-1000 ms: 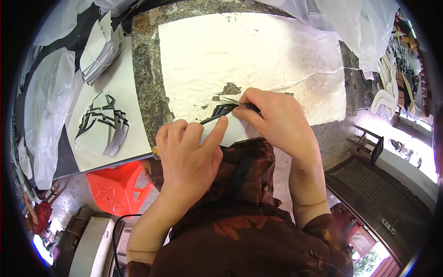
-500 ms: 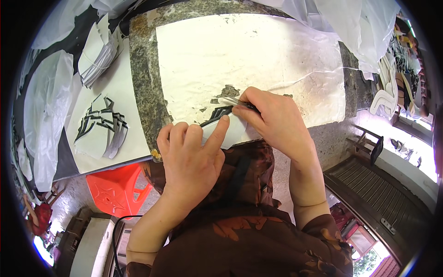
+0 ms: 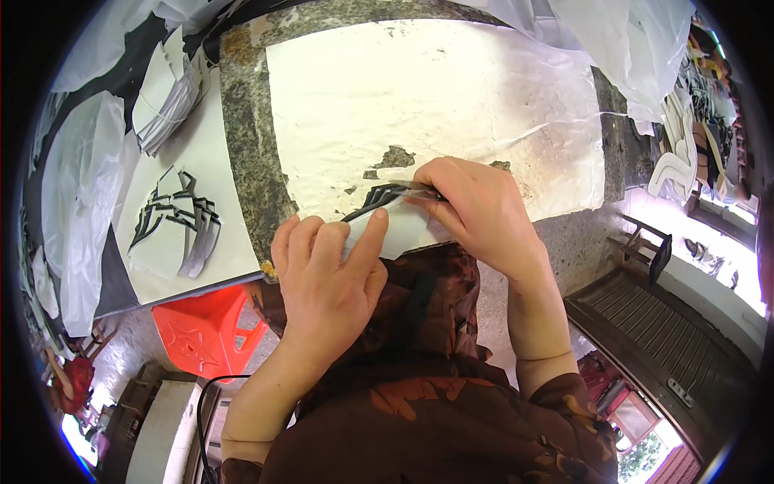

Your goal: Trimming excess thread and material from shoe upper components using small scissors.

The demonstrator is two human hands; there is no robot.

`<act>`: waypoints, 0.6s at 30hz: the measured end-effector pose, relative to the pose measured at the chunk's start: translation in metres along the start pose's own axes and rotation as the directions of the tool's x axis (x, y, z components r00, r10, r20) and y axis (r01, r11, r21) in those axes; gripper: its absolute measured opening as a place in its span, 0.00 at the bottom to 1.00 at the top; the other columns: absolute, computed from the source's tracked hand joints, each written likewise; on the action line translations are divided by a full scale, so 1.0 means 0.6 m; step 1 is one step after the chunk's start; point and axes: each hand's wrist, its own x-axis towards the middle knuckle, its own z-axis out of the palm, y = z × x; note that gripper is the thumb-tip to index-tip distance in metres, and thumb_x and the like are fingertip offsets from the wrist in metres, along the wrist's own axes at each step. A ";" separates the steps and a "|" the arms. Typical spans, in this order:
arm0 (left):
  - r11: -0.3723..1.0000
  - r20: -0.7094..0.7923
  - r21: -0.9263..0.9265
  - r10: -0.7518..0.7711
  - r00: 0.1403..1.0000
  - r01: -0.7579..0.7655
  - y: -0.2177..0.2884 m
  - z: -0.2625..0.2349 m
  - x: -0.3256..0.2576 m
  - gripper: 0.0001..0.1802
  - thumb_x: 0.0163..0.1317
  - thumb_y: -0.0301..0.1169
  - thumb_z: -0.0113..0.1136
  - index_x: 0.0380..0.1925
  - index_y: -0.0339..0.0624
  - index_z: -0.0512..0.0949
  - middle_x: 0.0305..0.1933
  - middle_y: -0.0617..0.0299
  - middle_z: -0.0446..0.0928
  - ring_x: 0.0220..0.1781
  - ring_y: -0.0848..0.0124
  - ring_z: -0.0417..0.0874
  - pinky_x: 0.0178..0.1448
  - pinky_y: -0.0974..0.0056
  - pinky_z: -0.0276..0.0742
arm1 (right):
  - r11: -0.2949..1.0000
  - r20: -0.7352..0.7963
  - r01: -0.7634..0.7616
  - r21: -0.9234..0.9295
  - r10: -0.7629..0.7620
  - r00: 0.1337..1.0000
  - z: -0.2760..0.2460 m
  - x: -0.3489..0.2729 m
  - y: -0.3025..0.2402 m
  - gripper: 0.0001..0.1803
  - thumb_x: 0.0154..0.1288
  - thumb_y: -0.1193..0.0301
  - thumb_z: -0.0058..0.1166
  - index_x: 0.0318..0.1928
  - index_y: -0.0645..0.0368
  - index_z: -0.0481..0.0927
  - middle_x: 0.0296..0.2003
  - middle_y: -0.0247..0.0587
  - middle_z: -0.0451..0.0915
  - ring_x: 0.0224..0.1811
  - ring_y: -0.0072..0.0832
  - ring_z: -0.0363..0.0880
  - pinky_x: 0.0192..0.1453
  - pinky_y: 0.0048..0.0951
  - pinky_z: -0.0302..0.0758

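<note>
A flat white piece with a black toothed edge [image 3: 407,230] lies at the near edge of the work sheet, between my hands. My left hand [image 3: 322,270] presses its outstretched index finger on this piece, with the other fingers bent beside it. The left thumb is partly hidden, low beside the piece. My right hand [image 3: 477,208] pinches a thin metal tool [image 3: 421,192] against the black edge. Its kind is hard to tell, since the fingers cover much of it.
Similar white pieces with black edges [image 3: 173,226] lie overlapped at the left. Behind them stands a tied white bundle [image 3: 168,105]. A torn white sheet [image 3: 387,89] covers the stone slab [image 3: 246,121]. Clear plastic [image 3: 85,194] hangs left; a red stool [image 3: 197,331] stands below.
My right hand has shifted slightly right and down, and the tool's tip now sits lower, at the black edge. My left hand has moved slightly left and down, its index finger still on the piece.
</note>
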 end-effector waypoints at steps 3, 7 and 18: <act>1.000 -0.029 -0.017 0.012 1.000 -0.012 0.003 -0.003 0.006 0.26 0.50 0.25 0.70 0.53 0.50 0.88 0.43 0.60 0.72 0.50 0.55 0.74 0.62 0.47 0.71 | 0.996 -0.008 0.065 0.053 -0.065 0.998 -0.003 -0.005 -0.002 0.12 0.58 0.77 0.66 0.42 0.56 0.81 0.32 0.41 0.83 0.33 0.45 0.83 0.37 0.40 0.78; 1.000 -0.037 -0.022 0.013 0.999 -0.014 0.003 -0.004 0.007 0.25 0.50 0.25 0.69 0.52 0.50 0.88 0.42 0.60 0.72 0.49 0.56 0.74 0.60 0.48 0.71 | 0.984 -0.017 0.175 -0.008 -0.176 0.984 -0.003 -0.008 0.000 0.13 0.57 0.75 0.66 0.40 0.55 0.75 0.30 0.39 0.79 0.32 0.43 0.82 0.34 0.40 0.78; 0.999 -0.050 -0.034 0.011 0.999 -0.013 0.002 -0.002 0.006 0.25 0.50 0.25 0.69 0.52 0.50 0.88 0.41 0.60 0.73 0.48 0.56 0.74 0.60 0.49 0.71 | 0.974 -0.053 0.226 0.011 -0.225 0.973 -0.001 -0.005 -0.005 0.15 0.53 0.82 0.63 0.42 0.58 0.80 0.35 0.43 0.81 0.37 0.42 0.83 0.38 0.36 0.80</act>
